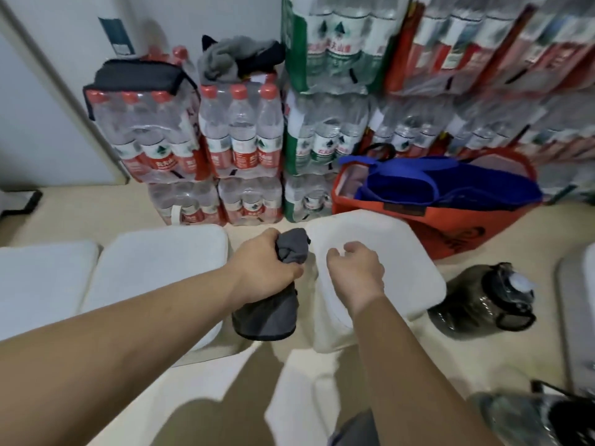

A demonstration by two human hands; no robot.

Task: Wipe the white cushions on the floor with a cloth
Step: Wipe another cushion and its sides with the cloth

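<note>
My left hand (265, 263) is shut on a grey cloth (270, 313), which bunches above my fist and hangs down below it, between two white cushions. One white cushion (161, 268) lies to the left of the cloth, with another white cushion (42, 278) at the far left. My right hand (355, 272) hovers over the right white cushion (396, 252), which looks tilted up; its fingers are curled and I see nothing in them. Whether it touches the cushion I cannot tell.
Shrink-wrapped packs of water bottles (241, 136) are stacked against the wall behind the cushions. An orange bag (450, 226) with blue fabric inside stands at the right. A dark water jug (483, 300) lies on the floor beside the right cushion. More grey cloths (231, 57) rest on the packs.
</note>
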